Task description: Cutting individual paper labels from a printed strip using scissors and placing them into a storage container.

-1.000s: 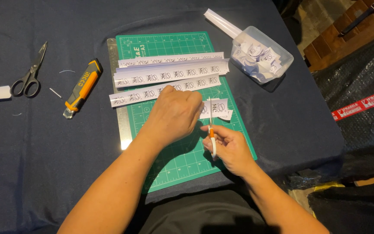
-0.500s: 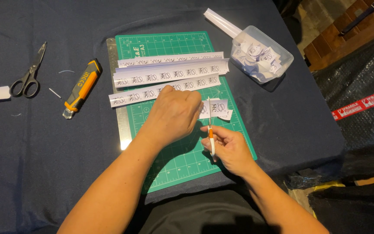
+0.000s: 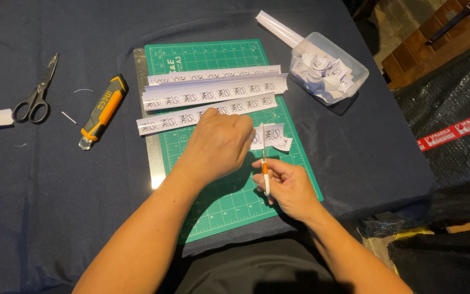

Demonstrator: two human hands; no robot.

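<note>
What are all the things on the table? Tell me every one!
Cutting mat: one, green, table middle.
Ruler: one, metal, along the mat's left edge.
Paper strips: several, white with printed marks, across the mat's top.
Cut pieces: a few, white, beside the hands.
Tub: one, clear, full of paper bits, upper right.
Utility knife: one, orange and black, left of the mat.
Scissors: one pair, dark, far left.
Cloth: dark blue, covering the table.
Left hand: pressing on the mat.
Right hand: holding a small orange craft knife.

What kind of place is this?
Probably a craft or packing table: a green cutting mat, printed paper strips, scissors and a tub of cut labels.
</note>
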